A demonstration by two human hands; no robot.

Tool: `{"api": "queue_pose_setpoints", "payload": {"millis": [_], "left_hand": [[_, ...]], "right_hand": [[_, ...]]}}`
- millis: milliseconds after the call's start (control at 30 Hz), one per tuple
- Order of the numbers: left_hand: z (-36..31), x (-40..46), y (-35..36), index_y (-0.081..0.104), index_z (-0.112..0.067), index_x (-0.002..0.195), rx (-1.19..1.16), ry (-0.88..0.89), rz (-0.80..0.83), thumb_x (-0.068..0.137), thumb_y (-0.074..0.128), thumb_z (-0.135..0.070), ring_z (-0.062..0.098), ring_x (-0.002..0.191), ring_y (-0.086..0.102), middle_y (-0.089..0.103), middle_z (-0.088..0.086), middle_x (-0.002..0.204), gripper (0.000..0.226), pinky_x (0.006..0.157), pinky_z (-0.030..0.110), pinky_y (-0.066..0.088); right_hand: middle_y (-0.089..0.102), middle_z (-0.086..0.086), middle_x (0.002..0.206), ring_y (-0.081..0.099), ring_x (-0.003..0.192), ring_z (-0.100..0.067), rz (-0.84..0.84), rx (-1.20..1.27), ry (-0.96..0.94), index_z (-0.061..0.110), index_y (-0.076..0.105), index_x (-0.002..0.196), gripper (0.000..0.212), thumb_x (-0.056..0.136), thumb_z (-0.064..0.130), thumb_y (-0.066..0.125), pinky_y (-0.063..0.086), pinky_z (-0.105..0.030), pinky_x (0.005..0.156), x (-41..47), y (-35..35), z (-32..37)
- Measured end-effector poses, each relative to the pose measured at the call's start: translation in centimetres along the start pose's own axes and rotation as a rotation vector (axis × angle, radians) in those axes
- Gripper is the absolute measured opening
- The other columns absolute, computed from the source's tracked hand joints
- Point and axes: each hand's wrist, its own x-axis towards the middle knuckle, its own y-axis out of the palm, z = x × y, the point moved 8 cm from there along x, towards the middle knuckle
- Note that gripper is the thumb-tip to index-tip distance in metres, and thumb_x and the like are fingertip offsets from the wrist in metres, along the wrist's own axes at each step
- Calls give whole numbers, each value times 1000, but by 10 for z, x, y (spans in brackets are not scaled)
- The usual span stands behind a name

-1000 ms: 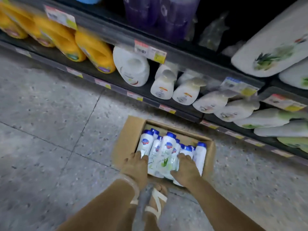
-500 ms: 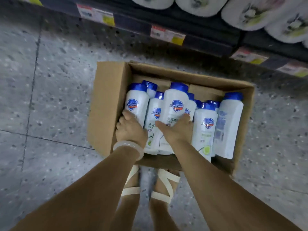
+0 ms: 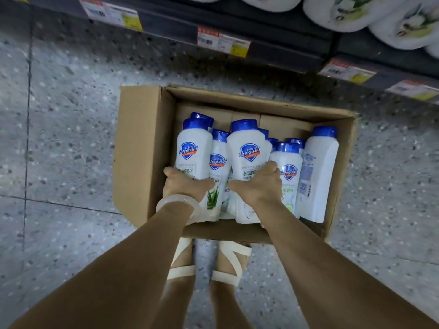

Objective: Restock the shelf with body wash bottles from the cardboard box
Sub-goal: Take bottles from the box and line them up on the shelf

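each hand (image 3: 187, 186) (image 3: 257, 185) grips a body wash bottle (image 3: 193, 153) (image 3: 248, 153), hiding its lower label, in the cardboard box (image 3: 140, 148).

Dim, cool indoor light; wide-angle view, soft at the margins.
Even overhead illumination, no hard glare. Deep shadow under the shelf (image 3: 237, 41) edge and along the cardboard box (image 3: 140, 148) inner wall. Bottle labels (image 3: 249, 151) at centre legible; price tags (image 3: 223, 41) smeared. Floor (image 3: 59, 138) speckle blurred toward edges. Straight lines bow outward near the corners.
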Motion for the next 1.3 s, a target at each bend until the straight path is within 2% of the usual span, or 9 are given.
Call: {"api": "queue_pose_setpoints", "payload": {"millis": [133, 300, 433, 567, 767, 867, 967, 1067, 1300], "left_hand": [[-14, -23, -22, 33, -20, 96, 25, 85, -18, 57, 81, -30, 22, 78, 53, 47, -6, 76, 63, 57, 27, 40], [-48, -84, -61, 43, -11, 101, 56, 260, -138, 54, 79, -33, 30, 95, 58, 58, 9, 102, 63, 82, 43, 52], [-82, -160, -99, 44, -5, 108, 77, 387, -260, 58, 79, -33, 34, 96, 55, 55, 13, 105, 67, 79, 38, 48], [-114, -247, -134, 44, -6, 113, 97, 532, -310, 61, 78, -38, 34, 96, 56, 56, 13, 107, 70, 71, 33, 39], [-160, -370, -194, 45, -4, 119, -89, 734, -295, 62, 77, -27, 32, 102, 53, 54, 14, 110, 69, 83, 44, 49], [-184, -428, -225, 46, -7, 118, -160, 847, -315, 61, 78, -29, 31, 98, 53, 56, 14, 105, 69, 79, 39, 49], [-203, -483, -253, 48, -9, 114, -174, 949, -331, 60, 78, -34, 32, 95, 55, 58, 13, 104, 67, 79, 41, 49], [-218, -544, -277, 48, -13, 104, -221, 1039, -327, 57, 77, -37, 33, 93, 57, 61, 9, 96, 61, 80, 45, 49], [-238, -681, -301, 42, -8, 124, -191, 1270, -285, 61, 79, -35, 34, 110, 50, 54, 13, 115, 78, 93, 47, 42]], "right_hand": [[41, -10, 129, 49, 115, -29, 38, 139, 65, 5, 34, 128, 86, 60, 30, 81, 47, -34, 88, -17, -16, -9], [50, -11, 126, 54, 113, -27, -114, 429, 60, 3, 40, 126, 82, 58, 21, 83, 48, -43, 97, -77, -60, -8], [57, -11, 119, 60, 106, -26, -213, 613, 9, 5, 44, 118, 69, 60, 12, 80, 53, -41, 90, -133, -115, 7], [61, 3, 95, 63, 80, -9, -322, 687, -148, 21, 42, 103, 60, 59, 11, 81, 51, -12, 59, -192, -187, 30], [62, 8, 81, 66, 73, -7, -446, 725, -243, 34, 39, 84, 51, 50, 27, 77, 56, -32, 60, -285, -293, 43], [61, 0, 90, 62, 71, 4, -516, 775, -330, 25, 42, 95, 54, 52, 25, 76, 45, -10, 47, -333, -345, 45], [61, -14, 101, 64, 84, -21, -584, 820, -379, 8, 48, 102, 57, 54, 17, 77, 52, -23, 60, -382, -387, 43], [58, -14, 104, 62, 90, -25, -655, 840, -413, 4, 48, 107, 62, 55, 16, 79, 55, -35, 71, -430, -426, 36], [57, -13, 102, 58, 93, -25, -853, 878, -487, 4, 48, 105, 61, 56, 19, 81, 48, -30, 67, -534, -514, 15]]}}
